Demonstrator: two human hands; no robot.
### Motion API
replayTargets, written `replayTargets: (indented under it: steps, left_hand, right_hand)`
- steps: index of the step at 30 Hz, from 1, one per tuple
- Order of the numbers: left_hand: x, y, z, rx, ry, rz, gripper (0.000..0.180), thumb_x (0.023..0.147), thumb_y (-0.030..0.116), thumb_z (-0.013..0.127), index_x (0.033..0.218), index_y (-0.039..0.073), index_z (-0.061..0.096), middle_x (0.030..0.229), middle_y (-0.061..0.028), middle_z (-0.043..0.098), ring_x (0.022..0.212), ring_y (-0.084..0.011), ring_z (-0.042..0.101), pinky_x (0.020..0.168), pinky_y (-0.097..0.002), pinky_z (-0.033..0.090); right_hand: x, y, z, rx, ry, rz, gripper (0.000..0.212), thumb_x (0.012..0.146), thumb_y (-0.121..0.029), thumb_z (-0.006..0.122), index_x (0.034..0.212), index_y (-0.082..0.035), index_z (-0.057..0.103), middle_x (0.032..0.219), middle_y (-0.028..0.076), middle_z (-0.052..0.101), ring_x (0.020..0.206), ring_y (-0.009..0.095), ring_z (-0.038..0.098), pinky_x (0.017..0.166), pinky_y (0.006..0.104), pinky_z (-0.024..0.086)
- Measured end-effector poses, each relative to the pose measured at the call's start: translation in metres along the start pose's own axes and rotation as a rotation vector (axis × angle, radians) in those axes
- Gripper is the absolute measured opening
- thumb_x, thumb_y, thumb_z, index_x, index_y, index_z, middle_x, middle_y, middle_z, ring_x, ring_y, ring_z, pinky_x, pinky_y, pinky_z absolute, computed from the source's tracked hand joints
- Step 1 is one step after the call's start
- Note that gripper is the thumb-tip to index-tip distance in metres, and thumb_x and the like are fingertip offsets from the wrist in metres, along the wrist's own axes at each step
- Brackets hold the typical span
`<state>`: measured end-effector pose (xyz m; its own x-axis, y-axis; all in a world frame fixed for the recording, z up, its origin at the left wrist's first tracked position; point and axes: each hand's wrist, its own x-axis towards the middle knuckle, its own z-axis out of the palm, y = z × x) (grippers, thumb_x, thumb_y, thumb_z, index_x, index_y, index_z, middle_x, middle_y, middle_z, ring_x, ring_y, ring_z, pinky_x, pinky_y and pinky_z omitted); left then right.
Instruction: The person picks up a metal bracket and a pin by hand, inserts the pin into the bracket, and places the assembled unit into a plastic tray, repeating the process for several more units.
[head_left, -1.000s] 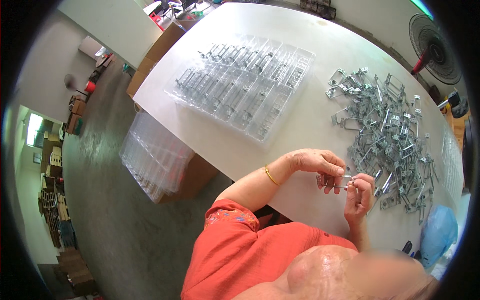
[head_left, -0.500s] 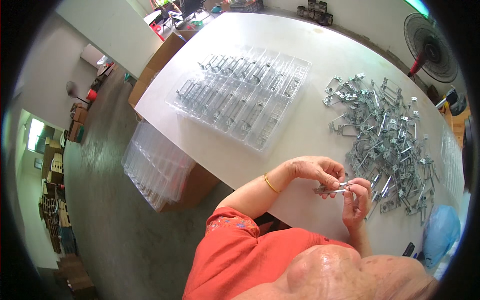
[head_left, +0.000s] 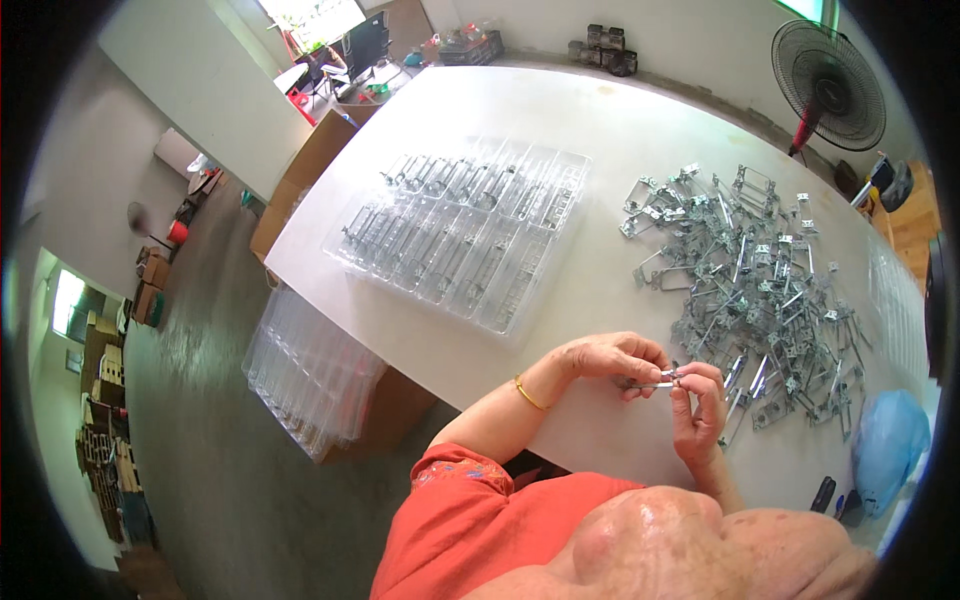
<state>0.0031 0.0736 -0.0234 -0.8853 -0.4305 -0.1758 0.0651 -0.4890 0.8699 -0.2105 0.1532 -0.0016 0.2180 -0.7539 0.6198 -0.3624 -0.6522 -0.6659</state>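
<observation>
A small silvery metal bracket with narrow bars is held between both hands above the near edge of the white table. My left hand, on the wrist with a yellow bangle, is closed on its left part. The fingers of my right hand pinch its other end, where the exact grip is partly hidden. Just beyond my right hand spreads a heap of similar metal brackets. A clear plastic tray with long compartments lies further left, with brackets in many of them.
More clear trays are stacked on a cardboard box left of the table. A blue plastic bag and a dark handled object lie at the near right. A standing fan is beyond the far right edge.
The whole view has shifted, so the table and its contents appear lower. Both hands still hold the bracket close together, with the fingers slightly repositioned.
</observation>
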Motion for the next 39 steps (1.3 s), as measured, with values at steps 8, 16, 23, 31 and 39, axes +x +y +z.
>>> replayTargets:
  steps: [8,16,23,31,39]
  left_hand:
    - [-0.002,0.001,-0.004,0.086,0.0,0.018,0.043,0.094,0.036,0.069,0.114,-0.001,0.064,0.092,-0.0028,0.066,0.075,-0.0081,0.058,0.068,-0.0242,0.045]
    - [0.0,-0.006,-0.009,-0.026,0.004,0.175,0.042,0.096,0.031,0.068,0.12,-0.003,0.06,0.097,-0.0048,0.066,0.079,-0.0097,0.058,0.071,-0.0245,0.047]
    - [-0.001,-0.004,-0.008,-0.042,0.011,0.238,0.04,0.096,0.031,0.067,0.121,0.0,0.061,0.097,-0.0065,0.067,0.081,-0.0104,0.058,0.071,-0.025,0.047]
    - [-0.003,-0.005,-0.008,-0.112,0.066,0.255,0.04,0.097,0.031,0.067,0.123,0.002,0.06,0.098,-0.0092,0.068,0.077,-0.0118,0.058,0.071,-0.0256,0.047]
    - [-0.005,-0.002,-0.01,-0.131,0.077,0.254,0.042,0.097,0.029,0.067,0.128,0.001,0.058,0.098,-0.0092,0.069,0.073,-0.0117,0.059,0.069,-0.0257,0.048]
  right_hand:
    - [0.001,0.001,0.001,0.031,0.013,-0.002,0.015,0.088,0.004,0.065,0.099,-0.003,0.059,0.104,0.016,0.062,0.095,0.028,0.062,0.083,0.0365,0.05]
    - [-0.004,0.003,-0.001,0.008,0.147,0.017,0.017,0.087,0.004,0.065,0.1,-0.004,0.06,0.108,0.016,0.061,0.099,0.027,0.059,0.086,0.0356,0.048]
    - [-0.009,0.007,0.003,0.036,0.138,0.011,0.017,0.087,0.005,0.066,0.1,-0.004,0.06,0.099,0.014,0.061,0.089,0.026,0.061,0.079,0.0342,0.049]
    - [-0.019,0.011,0.012,0.126,0.123,0.108,0.016,0.087,0.004,0.068,0.1,-0.004,0.061,0.091,0.011,0.063,0.082,0.026,0.062,0.071,0.0342,0.049]
    - [-0.023,0.012,0.018,0.192,0.1,0.147,0.017,0.089,0.003,0.068,0.102,-0.003,0.06,0.09,0.01,0.062,0.08,0.024,0.061,0.07,0.0334,0.049]
